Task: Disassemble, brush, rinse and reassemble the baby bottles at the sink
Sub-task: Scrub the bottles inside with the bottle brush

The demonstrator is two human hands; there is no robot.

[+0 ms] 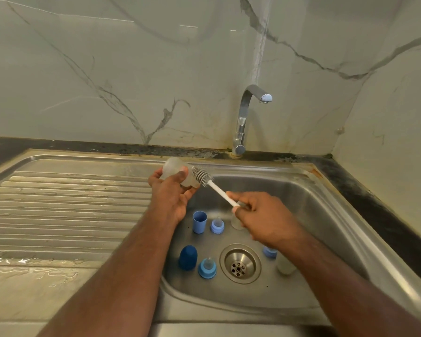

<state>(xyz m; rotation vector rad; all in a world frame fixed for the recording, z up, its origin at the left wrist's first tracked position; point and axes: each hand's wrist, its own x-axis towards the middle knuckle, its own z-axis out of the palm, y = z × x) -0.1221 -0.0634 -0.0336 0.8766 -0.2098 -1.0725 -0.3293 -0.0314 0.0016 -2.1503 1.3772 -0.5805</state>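
Stainless sink w/ ribbed drainboard on its left, wet near the front edge. In the basin, round the drain: light blue cap, upright; blue collar w/ teat just beside it; dark blue cap; second collar w/ teat; third collar and a clear bottle, both partly hidden by the arm.

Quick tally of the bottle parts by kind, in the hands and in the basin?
Bottle bodies: 3 — held
Caps: 2 — light blue, dark blue
Teat rings: 3 —
Brush: 1
Total: 9
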